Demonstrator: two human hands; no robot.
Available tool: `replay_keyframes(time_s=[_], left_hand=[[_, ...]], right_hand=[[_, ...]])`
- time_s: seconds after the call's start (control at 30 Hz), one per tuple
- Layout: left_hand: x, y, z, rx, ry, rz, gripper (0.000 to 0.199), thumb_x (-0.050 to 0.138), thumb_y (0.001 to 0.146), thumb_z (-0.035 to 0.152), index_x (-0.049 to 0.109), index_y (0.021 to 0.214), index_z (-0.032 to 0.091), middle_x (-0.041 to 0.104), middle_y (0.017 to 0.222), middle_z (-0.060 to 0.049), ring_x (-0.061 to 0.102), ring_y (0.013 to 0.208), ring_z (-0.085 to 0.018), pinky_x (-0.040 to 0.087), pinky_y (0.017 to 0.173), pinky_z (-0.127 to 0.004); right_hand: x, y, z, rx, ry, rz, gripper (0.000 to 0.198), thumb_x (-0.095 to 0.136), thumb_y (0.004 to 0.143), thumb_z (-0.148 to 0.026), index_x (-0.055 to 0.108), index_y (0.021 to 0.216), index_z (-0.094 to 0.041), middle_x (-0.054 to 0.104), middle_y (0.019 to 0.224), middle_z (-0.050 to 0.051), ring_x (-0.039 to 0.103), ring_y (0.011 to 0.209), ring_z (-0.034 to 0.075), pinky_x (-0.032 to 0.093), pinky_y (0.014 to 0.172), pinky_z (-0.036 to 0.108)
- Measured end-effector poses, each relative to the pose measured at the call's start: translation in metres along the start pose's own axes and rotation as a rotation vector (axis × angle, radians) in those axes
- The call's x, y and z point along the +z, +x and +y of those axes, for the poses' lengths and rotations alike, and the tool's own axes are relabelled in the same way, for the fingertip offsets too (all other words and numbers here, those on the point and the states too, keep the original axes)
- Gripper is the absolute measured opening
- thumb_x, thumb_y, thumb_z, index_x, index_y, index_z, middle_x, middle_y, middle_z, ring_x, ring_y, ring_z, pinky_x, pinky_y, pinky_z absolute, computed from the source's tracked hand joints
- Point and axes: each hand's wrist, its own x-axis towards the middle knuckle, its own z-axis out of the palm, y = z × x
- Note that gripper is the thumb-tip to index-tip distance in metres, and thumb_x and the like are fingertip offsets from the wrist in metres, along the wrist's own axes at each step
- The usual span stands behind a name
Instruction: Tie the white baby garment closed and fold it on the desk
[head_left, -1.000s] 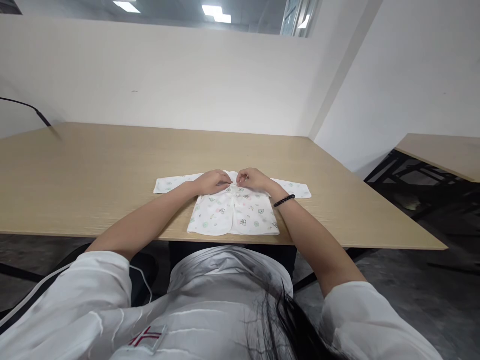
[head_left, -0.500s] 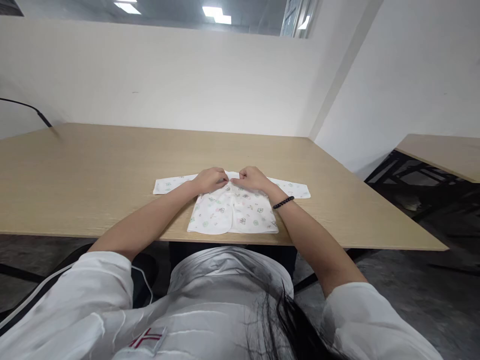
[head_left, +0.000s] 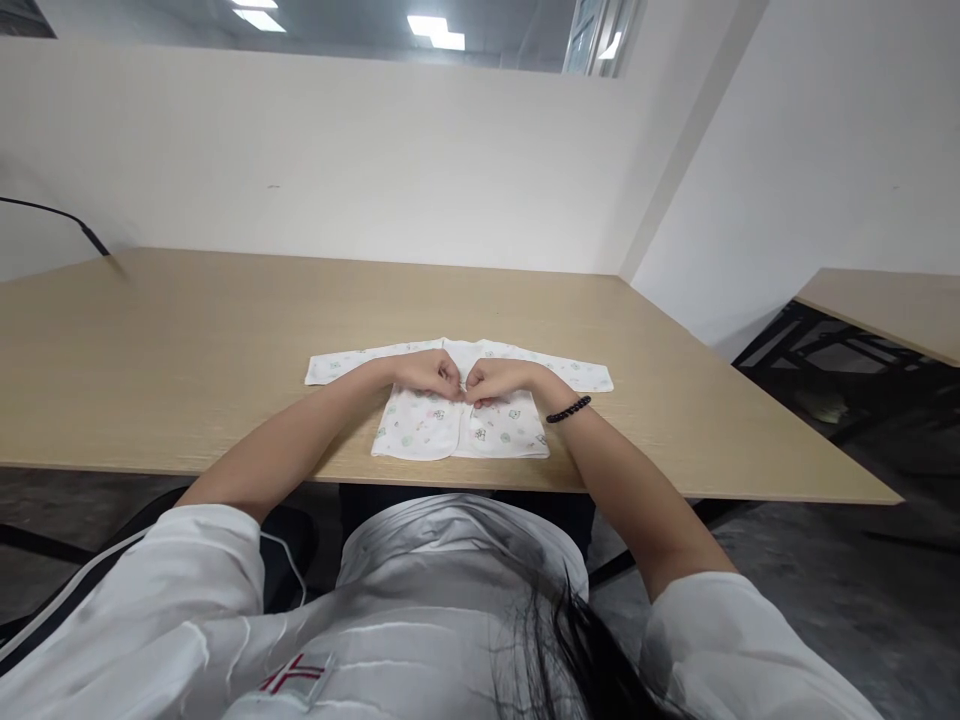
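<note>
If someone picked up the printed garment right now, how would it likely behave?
The garment would probably flop, since it looks like thin cloth lying flat on the table. Its sleeves would likely dangle, being spread out to either side. It is probably light too, being small and thin-looking.

Both arms bent at the elbows, forearms angled inward. Left forearm (head_left: pixel 292 440) runs from near left toward far centre; right forearm (head_left: pixel 630 470) mirrors it from near right. Wrists flexed inward. Left hand (head_left: pixel 429 372) and right hand (head_left: pixel 497 380) face each other, backs up, fingers curled, fingertips drawn into pinches just beside one another.
</note>
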Motion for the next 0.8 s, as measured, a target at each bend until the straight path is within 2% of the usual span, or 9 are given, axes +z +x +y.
replay_keyframes(time_s=[0.07,0.17,0.27,0.6,0.8], left_hand=[[0.002,-0.001,0.000,-0.003,-0.032,-0.100,0.028,0.075,0.069,0.043,0.067,0.062,0.017,0.053,0.052,0.002,0.042,0.047,-0.009,0.031,0.048,-0.024],[0.004,0.001,-0.004,0.012,-0.062,-0.124,0.027,0.081,0.064,0.042,0.072,0.070,0.017,0.065,0.063,-0.001,0.053,0.057,-0.011,0.036,0.053,-0.024],[0.003,0.003,-0.007,0.029,-0.107,-0.167,0.028,0.082,0.064,0.040,0.075,0.078,0.017,0.068,0.069,-0.002,0.057,0.063,-0.012,0.039,0.058,-0.024],[-0.002,0.003,-0.009,0.016,-0.112,-0.181,0.033,0.081,0.067,0.045,0.066,0.069,0.016,0.057,0.061,0.002,0.045,0.054,-0.009,0.031,0.052,-0.025],[-0.002,0.004,-0.009,-0.001,-0.093,-0.175,0.030,0.082,0.065,0.042,0.068,0.068,0.016,0.053,0.056,0.002,0.040,0.051,-0.009,0.028,0.049,-0.024]], right_hand=[[-0.004,-0.001,0.002,-0.030,0.058,-0.054,0.014,0.064,0.068,-0.029,0.061,0.061,-0.016,0.064,0.060,0.000,0.048,0.052,0.009,0.034,0.051,0.024],[-0.007,-0.003,0.003,-0.056,0.091,-0.084,0.015,0.068,0.066,-0.030,0.064,0.063,-0.016,0.065,0.062,0.000,0.046,0.054,0.009,0.031,0.051,0.023],[-0.006,-0.004,0.001,-0.046,0.098,-0.063,0.018,0.072,0.064,-0.033,0.067,0.065,-0.016,0.063,0.060,-0.002,0.045,0.054,0.009,0.029,0.051,0.024],[-0.005,-0.009,-0.004,-0.114,0.190,-0.069,0.015,0.069,0.067,-0.030,0.076,0.071,-0.016,0.069,0.068,0.001,0.050,0.061,0.010,0.035,0.057,0.024],[-0.002,-0.001,0.002,-0.040,0.166,0.033,0.018,0.077,0.060,-0.027,0.078,0.076,-0.017,0.065,0.062,-0.002,0.050,0.060,0.011,0.035,0.056,0.023]])
